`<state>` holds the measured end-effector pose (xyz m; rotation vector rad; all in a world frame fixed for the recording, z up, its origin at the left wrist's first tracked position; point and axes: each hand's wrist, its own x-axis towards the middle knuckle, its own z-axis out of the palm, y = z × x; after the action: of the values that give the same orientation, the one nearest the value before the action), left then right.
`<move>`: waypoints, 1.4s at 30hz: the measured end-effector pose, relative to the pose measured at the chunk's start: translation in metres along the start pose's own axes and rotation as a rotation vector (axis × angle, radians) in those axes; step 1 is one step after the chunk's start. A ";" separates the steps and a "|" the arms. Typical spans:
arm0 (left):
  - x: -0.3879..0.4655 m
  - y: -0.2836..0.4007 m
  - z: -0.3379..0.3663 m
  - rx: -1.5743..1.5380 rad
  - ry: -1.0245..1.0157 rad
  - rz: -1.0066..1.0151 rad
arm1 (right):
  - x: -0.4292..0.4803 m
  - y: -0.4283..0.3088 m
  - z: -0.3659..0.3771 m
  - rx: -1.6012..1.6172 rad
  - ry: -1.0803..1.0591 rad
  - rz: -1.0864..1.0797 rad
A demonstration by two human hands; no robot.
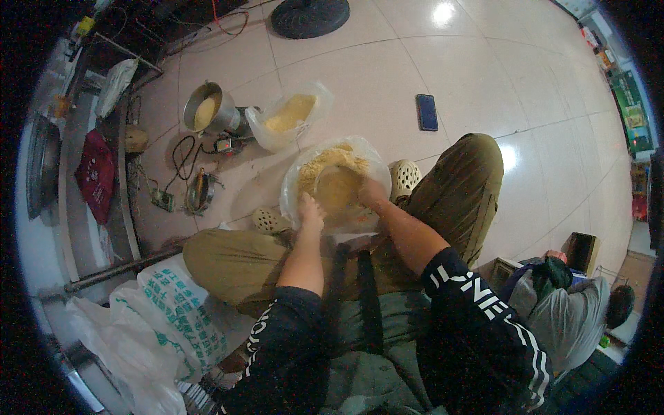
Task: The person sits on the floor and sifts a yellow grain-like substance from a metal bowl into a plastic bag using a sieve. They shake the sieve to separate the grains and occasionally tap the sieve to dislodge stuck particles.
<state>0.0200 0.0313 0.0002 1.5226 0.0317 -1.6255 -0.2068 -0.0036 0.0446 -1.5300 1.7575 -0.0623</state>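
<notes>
A round sieve (pixel 338 191) with powder in it sits between my hands, blurred as if moving. My left hand (pixel 312 211) grips its left rim and my right hand (pixel 371 193) its right rim. Under and around it lies yellowish meal (pixel 322 162) in a wide, clear plastic bag (pixel 382 155) on the floor between my feet. Beyond, to the left, stands a second plastic bag (pixel 291 118) of coarser yellow meal. Beside that bag a metal grinder bowl (pixel 224 110) lies tilted, yellow meal inside it.
A phone (pixel 427 112) lies on the tiled floor. A power cord (pixel 181 161) and a metal clamp ring (pixel 200 193) are at the left, near a metal rack (pixel 65 207). White plastic bags (pixel 155 332) fill the lower left. A round black base (pixel 310 19) stands at the top.
</notes>
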 end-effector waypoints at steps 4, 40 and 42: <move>-0.020 0.002 0.016 0.038 0.135 -0.025 | -0.006 0.015 0.019 0.013 0.284 -0.060; -0.026 -0.001 0.019 0.110 0.159 -0.013 | -0.012 -0.002 -0.003 0.248 0.242 -0.072; -0.031 -0.003 0.028 0.194 0.171 0.000 | -0.007 0.013 -0.005 0.008 0.071 -0.189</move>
<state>-0.0086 0.0345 0.0307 1.8074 -0.0338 -1.5295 -0.2200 0.0040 0.0452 -1.7033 1.6597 -0.2204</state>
